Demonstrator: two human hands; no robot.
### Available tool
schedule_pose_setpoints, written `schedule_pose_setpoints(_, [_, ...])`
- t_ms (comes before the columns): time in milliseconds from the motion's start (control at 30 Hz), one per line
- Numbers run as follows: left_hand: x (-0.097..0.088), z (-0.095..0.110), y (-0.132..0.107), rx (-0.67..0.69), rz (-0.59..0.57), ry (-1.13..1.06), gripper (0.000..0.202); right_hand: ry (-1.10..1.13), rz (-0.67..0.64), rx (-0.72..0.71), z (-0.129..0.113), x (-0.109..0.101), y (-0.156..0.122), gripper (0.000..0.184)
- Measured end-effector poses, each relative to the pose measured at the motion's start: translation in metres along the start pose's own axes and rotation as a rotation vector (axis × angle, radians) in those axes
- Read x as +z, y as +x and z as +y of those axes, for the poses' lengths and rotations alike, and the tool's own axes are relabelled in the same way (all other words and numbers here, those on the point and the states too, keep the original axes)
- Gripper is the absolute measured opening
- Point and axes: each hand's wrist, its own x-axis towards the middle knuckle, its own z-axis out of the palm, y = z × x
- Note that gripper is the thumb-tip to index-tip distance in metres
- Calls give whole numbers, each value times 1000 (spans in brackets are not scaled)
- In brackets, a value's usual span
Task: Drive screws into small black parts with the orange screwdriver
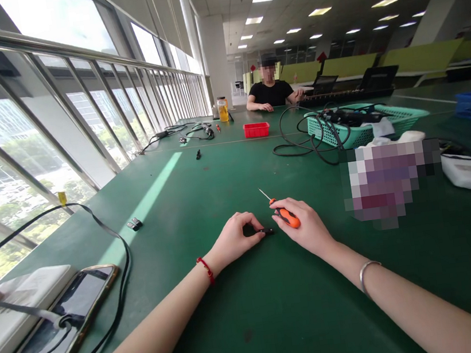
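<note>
While both hands rest low on the green bench [255,324], a small orange-handled screwdriver [282,212] sits in the right hand [305,226].

Its handle is bright orange with a black collar, and a thin metal shaft ends in a fine tip; the long axis runs from the palm toward 10 o'clock, tip pointing up and away from the person. The right fingers are closed around the handle. The left hand [235,239], with a red cord at the wrist, curls its fingers shut on a small black part [265,231] that touches the bench just at 9 o'clock of the screwdriver handle. Toward 12 o'clock, well apart, stands a red tray [256,130].
</note>
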Motion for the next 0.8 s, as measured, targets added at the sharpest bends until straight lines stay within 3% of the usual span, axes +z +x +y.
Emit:
schedule_pose_setpoints(200, [-3,0,0,-1,-7,18,6,48,41,38,6,1,-1,25])
schedule_pose_setpoints(367, [-3,0,0,-83,104,53,8,216,180,52,2,-5,1,11])
schedule_pose_setpoints(467, [-3,-1,1,-96,95,45,10,271,219,55,-8,-8,5,7])
schedule_pose_setpoints(800, [1,-4,7,-82,83,35,10,437,212,107,-24,-33,29,20])
